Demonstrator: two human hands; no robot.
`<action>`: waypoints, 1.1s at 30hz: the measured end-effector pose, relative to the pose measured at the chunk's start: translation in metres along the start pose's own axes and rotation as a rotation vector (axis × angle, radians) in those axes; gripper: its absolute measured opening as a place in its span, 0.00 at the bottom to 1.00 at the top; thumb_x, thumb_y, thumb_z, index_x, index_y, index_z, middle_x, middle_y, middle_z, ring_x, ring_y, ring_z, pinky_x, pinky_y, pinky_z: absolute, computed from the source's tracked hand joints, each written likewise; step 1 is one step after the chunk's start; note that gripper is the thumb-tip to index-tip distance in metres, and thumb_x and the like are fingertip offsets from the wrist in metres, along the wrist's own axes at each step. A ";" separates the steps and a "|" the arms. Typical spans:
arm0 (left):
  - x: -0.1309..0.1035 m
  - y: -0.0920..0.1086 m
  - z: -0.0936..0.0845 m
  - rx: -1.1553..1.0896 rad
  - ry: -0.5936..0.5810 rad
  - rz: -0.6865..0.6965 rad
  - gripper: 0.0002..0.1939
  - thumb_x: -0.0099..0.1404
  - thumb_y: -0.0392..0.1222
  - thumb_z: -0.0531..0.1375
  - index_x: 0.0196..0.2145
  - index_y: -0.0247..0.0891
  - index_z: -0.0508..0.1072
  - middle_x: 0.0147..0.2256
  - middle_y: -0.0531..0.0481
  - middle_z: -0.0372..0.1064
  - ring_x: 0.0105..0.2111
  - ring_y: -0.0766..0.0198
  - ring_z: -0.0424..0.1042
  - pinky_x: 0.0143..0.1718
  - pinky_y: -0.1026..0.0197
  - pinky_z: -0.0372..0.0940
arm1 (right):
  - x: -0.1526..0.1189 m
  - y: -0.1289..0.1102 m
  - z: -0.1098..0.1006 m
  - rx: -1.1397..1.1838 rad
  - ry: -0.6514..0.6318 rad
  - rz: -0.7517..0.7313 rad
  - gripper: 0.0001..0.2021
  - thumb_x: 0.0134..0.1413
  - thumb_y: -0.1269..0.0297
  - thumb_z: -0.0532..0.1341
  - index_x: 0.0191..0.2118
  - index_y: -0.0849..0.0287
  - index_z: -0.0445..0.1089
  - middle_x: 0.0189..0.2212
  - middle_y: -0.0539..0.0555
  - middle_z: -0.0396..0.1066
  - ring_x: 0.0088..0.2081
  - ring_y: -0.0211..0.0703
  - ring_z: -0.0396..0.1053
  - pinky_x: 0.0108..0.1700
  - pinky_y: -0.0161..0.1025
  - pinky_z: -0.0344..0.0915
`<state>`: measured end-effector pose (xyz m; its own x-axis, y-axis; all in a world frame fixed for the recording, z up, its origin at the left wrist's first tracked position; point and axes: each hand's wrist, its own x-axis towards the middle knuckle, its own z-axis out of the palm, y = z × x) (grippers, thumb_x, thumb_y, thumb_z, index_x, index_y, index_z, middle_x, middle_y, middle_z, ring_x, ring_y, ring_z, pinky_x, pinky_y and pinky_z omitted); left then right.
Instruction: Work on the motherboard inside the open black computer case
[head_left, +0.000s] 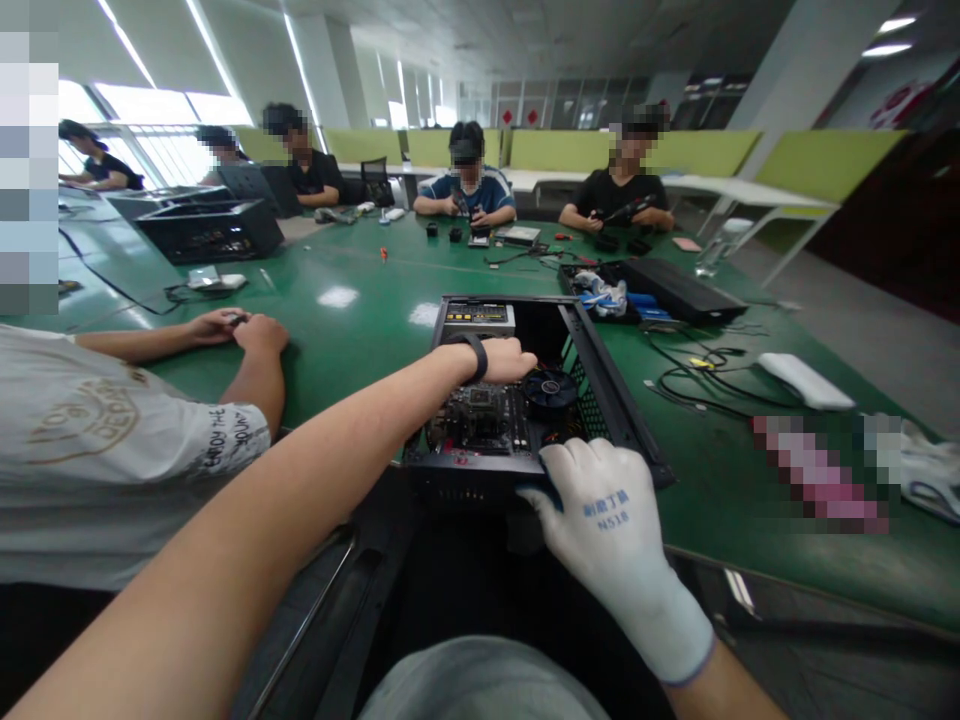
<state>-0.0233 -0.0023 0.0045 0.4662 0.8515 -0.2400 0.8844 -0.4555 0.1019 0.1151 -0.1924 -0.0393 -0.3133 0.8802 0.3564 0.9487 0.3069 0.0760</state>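
Note:
A black computer case [611, 385] lies open on the green table at its near edge. Inside it are a motherboard [480, 402], a round black fan [550, 388] and a power supply [480, 318] with a yellow-marked label. My left hand [510, 360], bare with a black wristband, reaches over the case just left of the fan. Its fingers are bent together; what they hold, if anything, is hidden. My right hand [600, 500], in a white glove, grips the near edge of the case, thumb outside and fingers over the rim.
A co-worker's hands [251, 328] rest on the table at the left. Black cables [694, 375], a white object [804, 380] and a black tray [675, 290] lie to the right. A bottle [724, 247] stands beyond. Several people sit across the table.

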 end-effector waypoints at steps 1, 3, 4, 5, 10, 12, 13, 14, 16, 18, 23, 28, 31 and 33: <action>-0.006 -0.001 -0.009 -0.057 0.064 0.019 0.29 0.71 0.51 0.42 0.53 0.29 0.71 0.54 0.37 0.71 0.50 0.55 0.72 0.49 0.61 0.63 | 0.008 0.003 0.003 -0.016 -0.004 -0.001 0.12 0.55 0.54 0.65 0.35 0.56 0.67 0.32 0.54 0.68 0.36 0.48 0.61 0.37 0.44 0.44; -0.019 -0.004 -0.025 -0.157 0.204 0.048 0.27 0.71 0.50 0.41 0.48 0.31 0.72 0.50 0.38 0.72 0.48 0.55 0.71 0.47 0.60 0.63 | 0.029 0.010 0.011 -0.051 -0.007 -0.002 0.14 0.55 0.51 0.63 0.36 0.56 0.67 0.33 0.55 0.70 0.37 0.49 0.62 0.37 0.44 0.45; -0.026 -0.006 -0.031 -0.197 0.266 0.059 0.25 0.71 0.49 0.41 0.45 0.32 0.73 0.48 0.39 0.73 0.47 0.55 0.71 0.46 0.59 0.63 | 0.042 0.014 0.016 -0.068 -0.008 -0.002 0.15 0.56 0.49 0.63 0.38 0.56 0.67 0.34 0.56 0.70 0.38 0.50 0.63 0.37 0.44 0.46; -0.033 -0.008 -0.036 -0.229 0.316 0.076 0.23 0.71 0.48 0.42 0.43 0.34 0.72 0.46 0.40 0.73 0.45 0.56 0.71 0.46 0.58 0.63 | 0.056 0.019 0.022 -0.082 -0.007 0.002 0.16 0.56 0.48 0.62 0.39 0.57 0.67 0.36 0.57 0.71 0.39 0.50 0.64 0.38 0.44 0.46; -0.062 -0.018 -0.041 -0.351 0.503 0.123 0.17 0.71 0.42 0.43 0.34 0.38 0.69 0.38 0.46 0.70 0.39 0.59 0.68 0.42 0.58 0.61 | 0.139 0.046 0.057 -0.100 -0.016 0.017 0.19 0.59 0.46 0.58 0.45 0.58 0.68 0.42 0.61 0.73 0.44 0.53 0.65 0.41 0.44 0.51; -0.069 -0.022 -0.035 -0.397 0.516 0.121 0.16 0.70 0.41 0.43 0.31 0.38 0.67 0.35 0.47 0.69 0.36 0.60 0.67 0.40 0.58 0.60 | 0.173 0.056 0.071 -0.109 -0.029 0.032 0.21 0.59 0.45 0.57 0.46 0.59 0.68 0.44 0.62 0.72 0.46 0.54 0.65 0.44 0.45 0.53; -0.072 -0.025 -0.031 -0.423 0.508 0.117 0.15 0.70 0.40 0.43 0.30 0.38 0.66 0.33 0.47 0.68 0.35 0.61 0.66 0.39 0.58 0.60 | 0.189 0.061 0.077 -0.114 -0.038 0.040 0.22 0.59 0.45 0.57 0.47 0.59 0.68 0.45 0.63 0.72 0.47 0.54 0.65 0.45 0.46 0.54; -0.073 -0.027 -0.027 -0.451 0.500 0.111 0.15 0.69 0.40 0.44 0.29 0.39 0.65 0.32 0.48 0.67 0.34 0.61 0.65 0.38 0.58 0.59 | 0.205 0.066 0.083 -0.119 -0.048 0.047 0.23 0.59 0.45 0.57 0.48 0.60 0.68 0.46 0.63 0.72 0.48 0.54 0.65 0.47 0.46 0.56; -0.075 -0.033 -0.017 -0.516 0.488 0.090 0.14 0.69 0.40 0.44 0.28 0.39 0.63 0.30 0.50 0.66 0.31 0.62 0.64 0.35 0.58 0.58 | 0.235 0.074 0.094 -0.132 -0.065 0.064 0.24 0.60 0.45 0.57 0.51 0.60 0.67 0.47 0.61 0.71 0.49 0.51 0.66 0.50 0.48 0.59; -0.076 -0.039 -0.006 -0.577 0.480 0.078 0.12 0.69 0.40 0.45 0.29 0.40 0.62 0.29 0.51 0.65 0.31 0.63 0.62 0.34 0.59 0.57 | 0.262 0.082 0.104 -0.148 -0.079 0.081 0.24 0.61 0.46 0.57 0.53 0.60 0.67 0.50 0.59 0.69 0.50 0.48 0.67 0.52 0.50 0.63; -0.072 -0.055 0.023 -0.696 0.452 0.061 0.09 0.69 0.41 0.46 0.32 0.40 0.61 0.29 0.53 0.65 0.31 0.63 0.62 0.34 0.59 0.55 | 0.319 0.095 0.126 -0.174 -0.094 0.113 0.21 0.62 0.52 0.60 0.56 0.59 0.67 0.53 0.58 0.68 0.50 0.47 0.69 0.51 0.52 0.68; -0.066 -0.068 0.045 -0.746 0.406 0.049 0.08 0.70 0.42 0.46 0.33 0.40 0.60 0.30 0.54 0.64 0.31 0.63 0.62 0.34 0.58 0.55 | 0.358 0.105 0.145 -0.176 -0.108 0.128 0.21 0.62 0.53 0.60 0.56 0.59 0.66 0.53 0.58 0.68 0.50 0.46 0.69 0.51 0.51 0.69; -0.063 -0.073 0.053 -0.770 0.382 0.032 0.08 0.69 0.41 0.46 0.33 0.40 0.60 0.30 0.54 0.63 0.31 0.63 0.61 0.34 0.58 0.56 | 0.373 0.109 0.153 -0.172 -0.106 0.138 0.21 0.62 0.53 0.60 0.56 0.59 0.66 0.53 0.58 0.68 0.50 0.46 0.69 0.51 0.51 0.69; -0.062 -0.075 0.058 -0.790 0.372 0.027 0.07 0.69 0.40 0.46 0.33 0.40 0.60 0.30 0.54 0.63 0.31 0.63 0.62 0.35 0.58 0.56 | 0.379 0.111 0.156 -0.168 -0.104 0.144 0.21 0.62 0.53 0.60 0.56 0.59 0.66 0.53 0.58 0.68 0.50 0.46 0.69 0.51 0.51 0.69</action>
<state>-0.1198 -0.0363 -0.0444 0.3427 0.9352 0.0887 0.5656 -0.2808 0.7754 0.0950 0.2314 -0.0415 -0.1687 0.9458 0.2775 0.9749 0.1187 0.1883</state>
